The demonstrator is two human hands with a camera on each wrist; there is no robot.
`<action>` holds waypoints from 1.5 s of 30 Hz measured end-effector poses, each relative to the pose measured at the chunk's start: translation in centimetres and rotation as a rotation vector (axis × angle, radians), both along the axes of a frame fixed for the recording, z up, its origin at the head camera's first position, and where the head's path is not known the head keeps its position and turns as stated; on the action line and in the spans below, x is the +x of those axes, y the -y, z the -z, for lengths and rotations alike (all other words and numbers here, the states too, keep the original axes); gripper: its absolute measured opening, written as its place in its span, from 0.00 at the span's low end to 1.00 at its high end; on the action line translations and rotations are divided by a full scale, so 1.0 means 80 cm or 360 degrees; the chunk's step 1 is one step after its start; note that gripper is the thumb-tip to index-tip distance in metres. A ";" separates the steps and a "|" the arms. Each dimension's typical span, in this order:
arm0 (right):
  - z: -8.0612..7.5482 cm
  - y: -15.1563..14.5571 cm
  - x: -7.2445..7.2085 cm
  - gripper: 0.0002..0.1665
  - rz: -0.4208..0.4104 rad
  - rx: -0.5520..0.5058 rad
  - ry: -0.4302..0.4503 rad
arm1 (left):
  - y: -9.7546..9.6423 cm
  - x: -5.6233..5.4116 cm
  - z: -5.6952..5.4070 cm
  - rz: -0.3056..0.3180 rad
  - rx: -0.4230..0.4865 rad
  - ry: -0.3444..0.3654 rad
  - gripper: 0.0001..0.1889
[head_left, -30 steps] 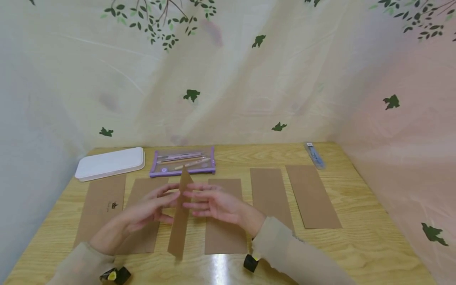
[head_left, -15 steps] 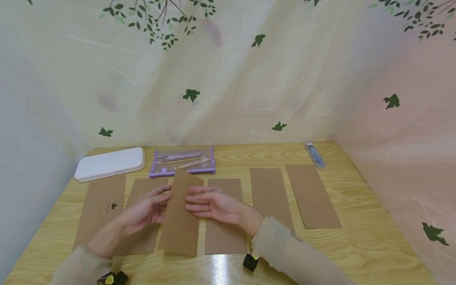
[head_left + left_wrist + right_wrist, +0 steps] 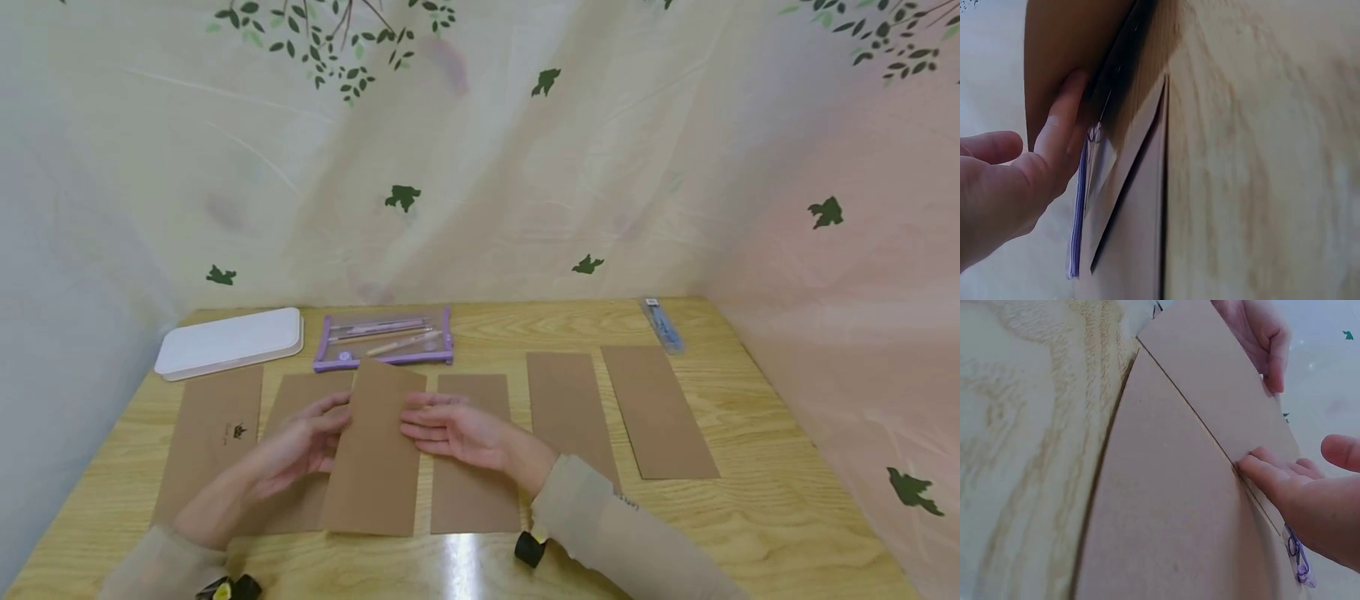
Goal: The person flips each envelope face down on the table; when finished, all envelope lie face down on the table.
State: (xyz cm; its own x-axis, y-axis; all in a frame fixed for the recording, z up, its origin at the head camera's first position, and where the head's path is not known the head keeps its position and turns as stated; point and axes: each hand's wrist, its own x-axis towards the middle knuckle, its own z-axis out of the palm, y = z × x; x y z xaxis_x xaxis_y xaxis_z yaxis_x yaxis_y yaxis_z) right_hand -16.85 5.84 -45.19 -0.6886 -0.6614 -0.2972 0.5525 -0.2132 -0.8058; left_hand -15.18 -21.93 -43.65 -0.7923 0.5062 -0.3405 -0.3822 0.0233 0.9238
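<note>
A long brown kraft card stands tilted in the middle of the desk, its lower edge close over the wood and its broad face toward me. At its left edge, my left hand supports it; in the left wrist view the straight fingers lie against the card, with the thumb apart. My right hand touches the card's right side with extended fingertips, and its thumb stands away. Brown cards lie flat on either side, among them one with a small crown print at far left and a plain one under my right hand.
Farther right lie two more brown cards, one upright and one slanted. Along the back are a white case, a purple-edged clear pencil pouch with pencils inside, and a small blue packet. A printed curtain hangs behind.
The card has turned from nearly edge-on until its broad face shows, and it has shifted slightly left. My left hand has moved a little left; the right fingertips have slid toward the card's right edge.
</note>
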 end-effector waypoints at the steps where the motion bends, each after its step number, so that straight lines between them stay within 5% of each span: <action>1: 0.001 0.000 -0.001 0.30 0.0007 0.0004 -0.0001 | 0.001 0.000 0.000 0.0000 -0.0011 -0.0003 0.38; 15: -0.003 -0.009 -0.005 0.31 0.0032 0.0033 -0.0010 | -0.005 0.007 0.000 0.0002 -0.0221 -0.0052 0.38; 23: 0.000 -0.018 -0.003 0.32 0.0028 0.0021 0.0020 | 0.000 0.011 -0.005 -0.0036 -0.0480 -0.0189 0.35; 33: -0.001 -0.026 -0.004 0.33 0.0027 -0.0017 0.0034 | 0.013 0.015 -0.009 0.0088 -0.0316 -0.0233 0.35; 45: 0.002 -0.019 -0.007 0.31 0.0040 0.0020 0.0063 | 0.013 0.015 -0.006 0.0102 -0.0336 -0.0226 0.36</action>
